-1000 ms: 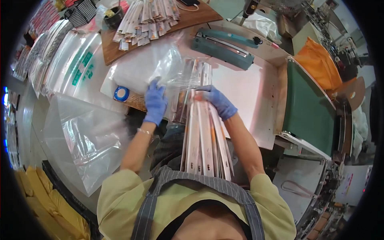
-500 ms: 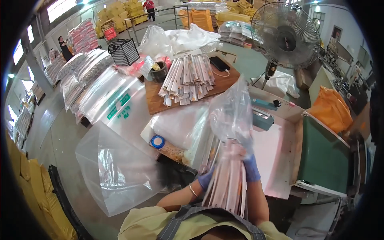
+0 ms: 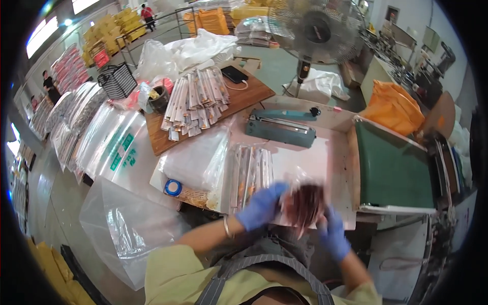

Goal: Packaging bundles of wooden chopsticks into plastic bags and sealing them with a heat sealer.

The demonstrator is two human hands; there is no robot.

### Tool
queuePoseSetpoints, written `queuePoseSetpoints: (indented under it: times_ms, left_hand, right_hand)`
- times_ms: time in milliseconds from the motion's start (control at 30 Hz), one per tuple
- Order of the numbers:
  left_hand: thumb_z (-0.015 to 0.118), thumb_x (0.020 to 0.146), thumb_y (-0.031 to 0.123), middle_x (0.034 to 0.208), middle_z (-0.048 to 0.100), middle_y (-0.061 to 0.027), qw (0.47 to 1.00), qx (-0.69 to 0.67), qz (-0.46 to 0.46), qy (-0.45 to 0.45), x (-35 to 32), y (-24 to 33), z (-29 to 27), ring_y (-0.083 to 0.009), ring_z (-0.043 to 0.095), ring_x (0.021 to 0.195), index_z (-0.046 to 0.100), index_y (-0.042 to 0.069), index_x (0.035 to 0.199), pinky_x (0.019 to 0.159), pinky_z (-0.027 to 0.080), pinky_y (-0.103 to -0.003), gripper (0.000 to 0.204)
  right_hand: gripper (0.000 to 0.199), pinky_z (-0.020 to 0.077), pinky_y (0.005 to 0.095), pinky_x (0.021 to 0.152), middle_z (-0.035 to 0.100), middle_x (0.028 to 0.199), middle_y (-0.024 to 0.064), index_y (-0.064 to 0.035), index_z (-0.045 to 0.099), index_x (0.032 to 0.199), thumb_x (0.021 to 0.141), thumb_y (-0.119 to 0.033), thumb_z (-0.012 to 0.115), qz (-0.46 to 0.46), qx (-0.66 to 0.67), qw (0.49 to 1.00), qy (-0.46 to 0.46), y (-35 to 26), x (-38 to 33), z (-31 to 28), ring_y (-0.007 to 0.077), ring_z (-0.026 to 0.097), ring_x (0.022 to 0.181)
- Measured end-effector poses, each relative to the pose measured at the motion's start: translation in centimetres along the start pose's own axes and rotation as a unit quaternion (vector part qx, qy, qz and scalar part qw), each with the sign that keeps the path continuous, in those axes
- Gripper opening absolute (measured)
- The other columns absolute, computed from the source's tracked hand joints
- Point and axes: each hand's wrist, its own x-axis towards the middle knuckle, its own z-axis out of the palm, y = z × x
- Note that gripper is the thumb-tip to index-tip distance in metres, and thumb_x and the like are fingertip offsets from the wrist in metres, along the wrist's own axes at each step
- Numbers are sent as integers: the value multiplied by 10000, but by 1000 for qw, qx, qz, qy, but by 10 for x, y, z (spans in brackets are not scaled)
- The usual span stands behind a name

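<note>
Above the white tray's [image 3: 341, 178] near edge, the blurred bundle of slim packets [image 3: 304, 206] points its end cameraward, long axis foreshortened; gloved left hand [image 3: 263, 207] and right hand [image 3: 334, 235] clasp its sides, fingers partly curled.

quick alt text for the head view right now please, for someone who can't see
A person's blue-gloved left hand and right hand hold a blurred, reddish-brown bundle between them at a pale-topped worktable. Farther back are a teal bar-shaped device, a wooden board bearing slim packets, and a standing fan.
</note>
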Motion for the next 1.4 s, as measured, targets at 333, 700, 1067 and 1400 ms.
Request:
queuePoseSetpoints:
  times_ms: [333,700,1067,1400]
  left_hand:
    - [516,720,87,757,543,-130,963,227,131,-59,144,3,-75,-244,547,643,536,31,776,619,444,-329,82]
    - [704,615,137,741,543,-65,988,-53,145,-29,135,-2,-13,-219,537,657,552,61,826,634,454,-273,271]
    - [750,642,174,845,630,-8,840,-408,-358,7,127,-170,116,-100,576,741,627,31,920,698,459,-251,336]
    - [766,611,324,863,618,-62,782,-391,-480,75,109,-231,1,-159,554,765,646,-7,904,737,436,-288,459]
  right_hand:
    - [73,434,337,534,504,658,132,-39,558,679,641,18,535,-369,-185,911,20,-2,114,-95,303,505,549]
    - [199,418,344,474,518,638,96,-66,547,862,697,-148,623,-313,-282,882,212,-6,148,-42,279,518,521]
    - [113,437,306,616,560,748,143,-48,528,881,853,-152,493,22,-23,937,349,129,342,69,253,553,673]
    - [135,420,231,650,566,762,21,-47,591,936,819,-97,550,75,364,896,243,193,322,92,101,507,689]
